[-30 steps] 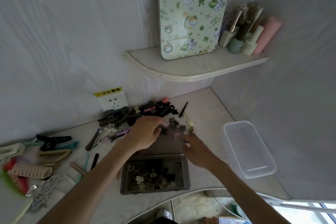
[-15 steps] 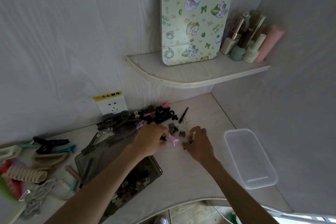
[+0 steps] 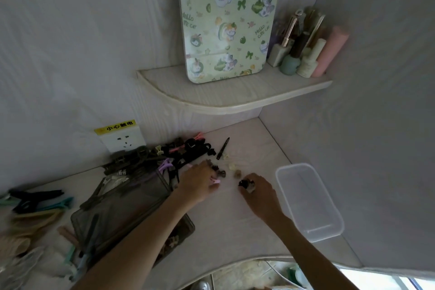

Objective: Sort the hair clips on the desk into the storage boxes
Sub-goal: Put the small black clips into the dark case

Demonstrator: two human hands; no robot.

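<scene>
The desk [image 3: 235, 226] is a pale wood-grain surface set into a corner. Above it, at 12 o'clock, a curved corner shelf [image 3: 223, 99] carries a green cartoon-cat tablet case [image 3: 226, 19] standing upright against the wall, with a group of cosmetic bottles [image 3: 303, 54] just beside it at its 3 o'clock.

A smoky grey storage box [image 3: 122, 207] lies at 8 o'clock on the desk, tilted askew; small clips show in its near corner, partly hidden by the left forearm. A clear storage box [image 3: 310, 202] lies at 4 o'clock, near the right wall, with nothing visible inside.

A wall socket [image 3: 121, 139] with a yellow warning label sits at 10 o'clock. Below and to its right, a pile of dark hair clips [image 3: 183, 150] spreads along the wall edge and touches the far end of the grey box. Large claw clips [image 3: 35, 202] in black, teal and beige lie at 9 o'clock, well apart from the pile.

The left hand [image 3: 197, 183] rests at desk centre, fingers curled and pinching a pink clip [image 3: 215, 181]. The right hand [image 3: 259, 189] is just beside it at 3 o'clock, fingers curled round small dark clips [image 3: 246, 183]. Between and beyond the hands, small loose clips [image 3: 231, 167] in cream and brown lie scattered. A slim black clip [image 3: 223, 148] lies at 12 o'clock from them.
</scene>
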